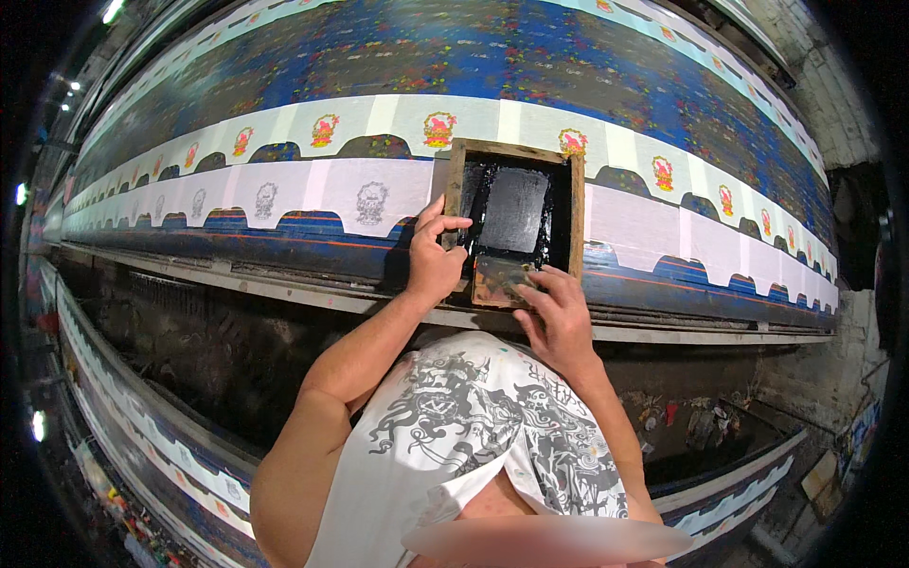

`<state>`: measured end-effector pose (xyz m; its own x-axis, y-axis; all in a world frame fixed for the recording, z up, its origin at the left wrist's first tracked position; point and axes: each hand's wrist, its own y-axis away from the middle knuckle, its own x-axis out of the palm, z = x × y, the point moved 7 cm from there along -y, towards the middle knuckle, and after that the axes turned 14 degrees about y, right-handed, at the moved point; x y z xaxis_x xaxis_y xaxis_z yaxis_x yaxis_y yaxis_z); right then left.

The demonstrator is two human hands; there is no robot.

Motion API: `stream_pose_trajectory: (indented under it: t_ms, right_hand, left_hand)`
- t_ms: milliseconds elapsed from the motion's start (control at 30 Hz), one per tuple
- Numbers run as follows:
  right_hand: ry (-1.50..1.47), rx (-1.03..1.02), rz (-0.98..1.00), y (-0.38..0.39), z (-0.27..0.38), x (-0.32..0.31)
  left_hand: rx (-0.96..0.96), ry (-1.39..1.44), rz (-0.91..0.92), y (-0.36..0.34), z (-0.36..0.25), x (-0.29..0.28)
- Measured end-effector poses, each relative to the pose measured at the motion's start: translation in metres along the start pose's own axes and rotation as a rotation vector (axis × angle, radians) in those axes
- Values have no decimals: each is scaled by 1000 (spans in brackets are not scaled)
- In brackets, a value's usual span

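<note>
A wooden screen-printing frame [577, 213] lies across the near row of pale cloth pieces, its inner mesh coated with dark, wet-looking ink. My left hand [436, 258] grips the frame's left side, with a finger reaching over onto the inner edge. Along the near end of the frame rests a stained, flat squeegee [494, 282]. Curled fingers of my right hand [559, 308] are at the squeegee's right end, the thumb below; the exact contact is partly hidden. To the left of the frame, a white cloth piece [372, 196] bears a black line print.
The long printing table [312, 71] has a blue, ink-speckled surface and rows of cloth with red-and-yellow prints [438, 130]. A rail [284, 285] runs along its near edge. Behind me lies another table with cloth rows [170, 440]; debris [705, 424] litters the floor at right.
</note>
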<state>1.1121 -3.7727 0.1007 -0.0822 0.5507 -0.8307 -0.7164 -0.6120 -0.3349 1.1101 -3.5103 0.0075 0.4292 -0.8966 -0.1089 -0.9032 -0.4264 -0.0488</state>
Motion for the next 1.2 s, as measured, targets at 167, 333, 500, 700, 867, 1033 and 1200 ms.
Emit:
stream_pose_trajectory:
  t_ms: [167,333,500,700,867,1033,1200]
  right_hand:
    - [162,-194,181,-29,21,27]
    - [103,-202,405,-57,-2,30]
    - [-30,-128,532,-118,-52,30]
    - [181,-44,284,-170,-90,57]
    - [227,-65,241,-159,-94,74]
    - [311,-154,246,-110,-53,80]
    - [286,-127,249,-65,-13,75]
  left_hand:
    - [-16,-4,-5,1,8,1]
    - [12,-45,-38,4,19,-1]
    - [-1,91,-56,1,31,-4]
    - [26,82,-45,-1,33,-6]
    - [51,43,-39,-2,36,-5]
    - [88,17,-21,-4,39,-3]
    - [90,15,-19,-6,42,0]
